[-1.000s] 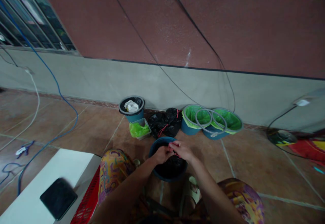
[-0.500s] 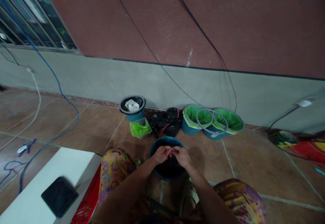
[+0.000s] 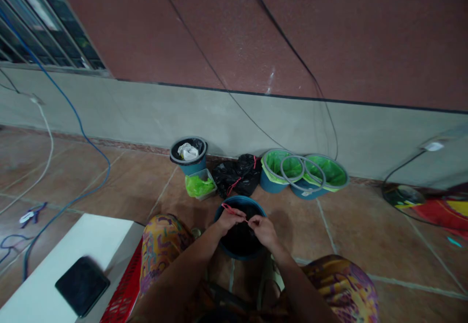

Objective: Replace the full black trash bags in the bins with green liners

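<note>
A tiled floor [image 3: 365, 245] runs to a grey and maroon wall. Nearest, a blue bin [image 3: 239, 252] with a black liner stands between the person's knees, within easy reach. Over its mouth the left hand [image 3: 228, 219] and right hand [image 3: 263, 229] each pinch an end of a red tie [image 3: 234, 211], fingers closed, stretching it taut. Further off, against the wall, stand three lined bins and a black bag [image 3: 238, 179].

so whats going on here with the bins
A person sits on the tiled floor with a blue bin lined in black plastic between their knees. Both hands, left hand and right hand, pinch a thin red tie over its mouth. More bins, two with green liners, stand along the wall.
</note>
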The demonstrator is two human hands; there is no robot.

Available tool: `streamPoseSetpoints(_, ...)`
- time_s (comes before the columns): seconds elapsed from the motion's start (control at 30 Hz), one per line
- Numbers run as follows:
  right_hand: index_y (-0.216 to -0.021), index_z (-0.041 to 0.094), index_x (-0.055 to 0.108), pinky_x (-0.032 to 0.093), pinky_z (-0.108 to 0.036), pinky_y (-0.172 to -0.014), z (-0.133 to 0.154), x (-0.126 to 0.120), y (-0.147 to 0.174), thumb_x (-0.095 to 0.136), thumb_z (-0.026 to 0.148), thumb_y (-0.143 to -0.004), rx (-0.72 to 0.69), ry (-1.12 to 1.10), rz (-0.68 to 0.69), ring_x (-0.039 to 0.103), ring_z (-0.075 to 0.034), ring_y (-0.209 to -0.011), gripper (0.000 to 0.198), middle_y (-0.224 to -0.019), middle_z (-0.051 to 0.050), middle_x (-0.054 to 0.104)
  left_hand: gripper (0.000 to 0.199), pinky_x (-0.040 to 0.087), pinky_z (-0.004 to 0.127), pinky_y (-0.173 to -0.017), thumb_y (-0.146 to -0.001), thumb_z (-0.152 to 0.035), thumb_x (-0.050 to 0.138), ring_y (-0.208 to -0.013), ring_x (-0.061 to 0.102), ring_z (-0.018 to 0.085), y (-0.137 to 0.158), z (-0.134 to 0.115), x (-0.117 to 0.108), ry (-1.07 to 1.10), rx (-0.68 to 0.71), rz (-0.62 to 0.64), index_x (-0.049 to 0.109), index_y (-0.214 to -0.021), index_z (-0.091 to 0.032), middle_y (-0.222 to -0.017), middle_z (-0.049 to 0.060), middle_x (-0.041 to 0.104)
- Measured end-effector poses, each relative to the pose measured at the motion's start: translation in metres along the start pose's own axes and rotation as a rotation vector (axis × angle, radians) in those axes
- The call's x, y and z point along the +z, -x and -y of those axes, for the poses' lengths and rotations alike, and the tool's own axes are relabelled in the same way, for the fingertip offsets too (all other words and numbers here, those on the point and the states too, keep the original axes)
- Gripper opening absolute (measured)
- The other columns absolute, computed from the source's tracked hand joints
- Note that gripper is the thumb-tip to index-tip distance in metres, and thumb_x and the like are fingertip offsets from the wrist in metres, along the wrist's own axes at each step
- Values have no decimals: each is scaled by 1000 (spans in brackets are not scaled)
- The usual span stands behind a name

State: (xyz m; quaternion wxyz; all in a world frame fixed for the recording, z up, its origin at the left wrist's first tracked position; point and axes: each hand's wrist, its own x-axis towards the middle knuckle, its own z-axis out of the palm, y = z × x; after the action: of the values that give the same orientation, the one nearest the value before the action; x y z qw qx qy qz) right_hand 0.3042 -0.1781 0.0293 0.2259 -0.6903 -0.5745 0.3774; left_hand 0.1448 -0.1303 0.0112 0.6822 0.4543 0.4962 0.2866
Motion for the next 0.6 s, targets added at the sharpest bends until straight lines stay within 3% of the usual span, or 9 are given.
streamPoseSetpoints(0.17,-77,22,71,45,-28,-72,-11,6,-4,55,24,-76,18,48,20,66,-18,-79,16,-81,-4,73,11,47,28,-72,-59,-9,64,-70,59,15,-4,2,-1,-262,159,30,68,-67,-15,-69,2,67)
streamPoseSetpoints(0.3,-91,22,70,45,-29,-85,-11,9,-12,51,18,-76,14,79,-42,64,-19,-96,25,-101,-6,71,19,49,30,-76,-63,-8,57,-76,61,17,-3,-3,-2,-548,234,37,69,-73,-18,-73,1,68)
streamPoseSetpoints(0.47,-102,22,67,44,-28,-94,-3,17,-21,41,13,-80,-102,-73,70,62,-17,-103,36,-107,-4,70,25,49,27,-77,-65,-4,49,-75,60,15,-2,-4,0,-586,284,12,67,-74,-18,-75,1,68)
streamPoseSetpoints(0.6,-99,21,67,46,-28,-90,-3,28,-25,40,13,-81,-86,-211,100,64,-17,-99,33,-103,-4,71,22,47,26,-79,-70,-6,49,-80,61,15,-3,6,1,-580,342,-73,66,-79,-18,-85,3,69)
